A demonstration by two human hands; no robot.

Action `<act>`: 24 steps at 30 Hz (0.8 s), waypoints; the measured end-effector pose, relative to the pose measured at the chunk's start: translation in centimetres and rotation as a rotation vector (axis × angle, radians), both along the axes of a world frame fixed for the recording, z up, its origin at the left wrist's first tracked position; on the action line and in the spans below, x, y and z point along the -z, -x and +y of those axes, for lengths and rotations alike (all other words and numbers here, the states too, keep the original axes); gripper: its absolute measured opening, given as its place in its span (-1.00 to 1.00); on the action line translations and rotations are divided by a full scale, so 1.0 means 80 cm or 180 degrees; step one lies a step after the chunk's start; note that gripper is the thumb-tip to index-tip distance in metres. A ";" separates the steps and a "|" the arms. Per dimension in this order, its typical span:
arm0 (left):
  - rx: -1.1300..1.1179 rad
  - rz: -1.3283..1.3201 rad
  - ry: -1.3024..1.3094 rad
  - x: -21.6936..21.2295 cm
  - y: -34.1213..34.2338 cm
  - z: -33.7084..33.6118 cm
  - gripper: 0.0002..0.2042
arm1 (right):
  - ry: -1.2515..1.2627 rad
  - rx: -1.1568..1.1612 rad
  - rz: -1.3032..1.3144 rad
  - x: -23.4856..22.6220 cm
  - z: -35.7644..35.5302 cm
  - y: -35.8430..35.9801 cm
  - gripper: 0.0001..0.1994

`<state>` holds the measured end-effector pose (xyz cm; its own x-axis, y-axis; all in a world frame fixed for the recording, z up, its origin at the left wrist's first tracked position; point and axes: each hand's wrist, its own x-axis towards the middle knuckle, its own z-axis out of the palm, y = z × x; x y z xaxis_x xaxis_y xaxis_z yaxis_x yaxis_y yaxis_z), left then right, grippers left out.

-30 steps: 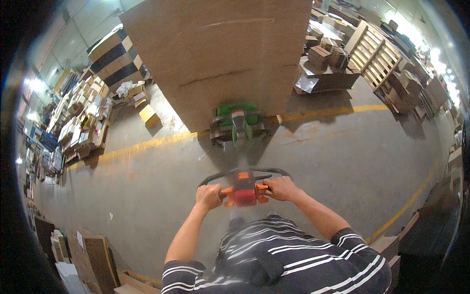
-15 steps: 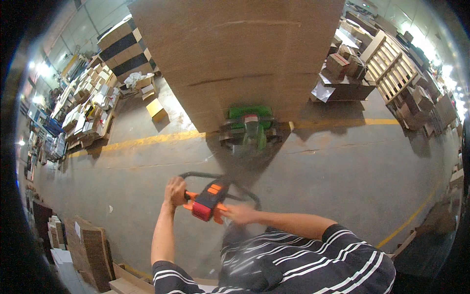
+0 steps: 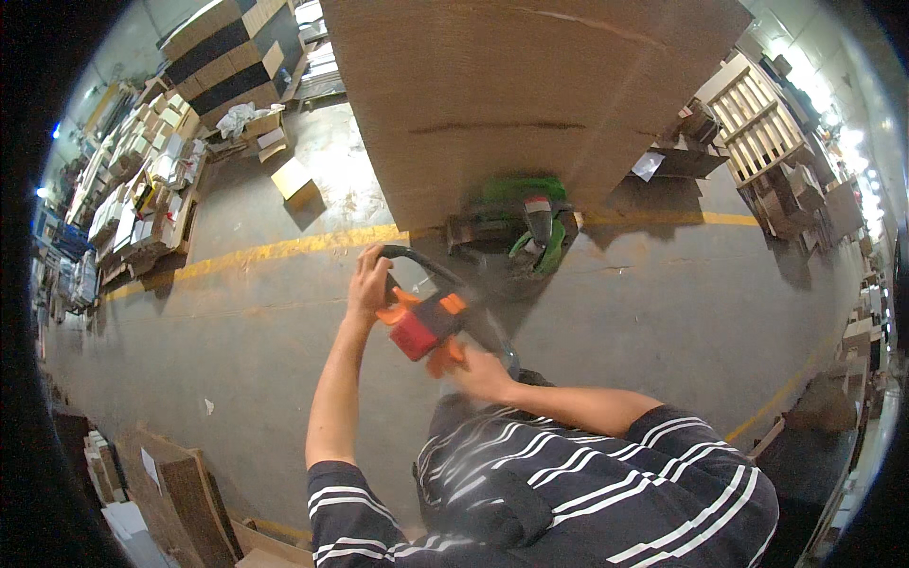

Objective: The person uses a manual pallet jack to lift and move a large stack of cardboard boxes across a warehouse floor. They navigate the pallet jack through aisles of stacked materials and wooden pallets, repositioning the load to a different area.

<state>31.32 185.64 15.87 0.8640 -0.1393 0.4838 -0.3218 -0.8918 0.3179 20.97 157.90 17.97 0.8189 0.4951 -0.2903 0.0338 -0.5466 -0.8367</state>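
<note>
My left hand (image 3: 367,284) is closed round the left grip of an electric pallet truck's tiller handle (image 3: 418,333). The handle has a black, red and orange head and a dark looped bar. On its right side, beside an orange part, my right hand (image 3: 481,375) is closed too, slightly blurred. Beyond the handle stands the green base of the pallet truck (image 3: 538,227), its steering column tilted. A very large brown cardboard box (image 3: 511,90) rises right behind the base and hides whatever carries it.
A yellow line (image 3: 284,254) crosses the grey concrete floor (image 3: 256,350). Left of the big box lie a small yellow box (image 3: 295,182) and pallets piled with cartons (image 3: 151,204). Wooden pallets (image 3: 756,121) lean at the right. Flat cardboard (image 3: 180,492) stands near me at lower left.
The handle and both hands have moved up in view, with the handle swung toward the right. The truck base and big box have shifted right, and the steering column is now angled.
</note>
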 end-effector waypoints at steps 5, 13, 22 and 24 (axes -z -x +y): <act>0.0394 -0.0061 0.0251 0.014 -0.030 0.009 -0.64 | 0.0185 0.0141 0.0199 -0.017 0.001 -0.010 -0.51; 0.0841 -0.0019 0.0631 -0.009 -0.099 0.001 -0.76 | 0.0506 0.0370 0.0592 -0.028 0.010 -0.063 -0.43; 0.1457 0.0122 0.0068 -0.029 -0.148 0.029 -0.71 | 0.0194 0.0431 0.0698 0.028 0.023 -0.086 -0.29; 0.1580 0.0179 0.0198 -0.031 -0.149 0.032 -0.66 | 0.0288 0.0339 0.0694 0.047 0.021 -0.081 -0.31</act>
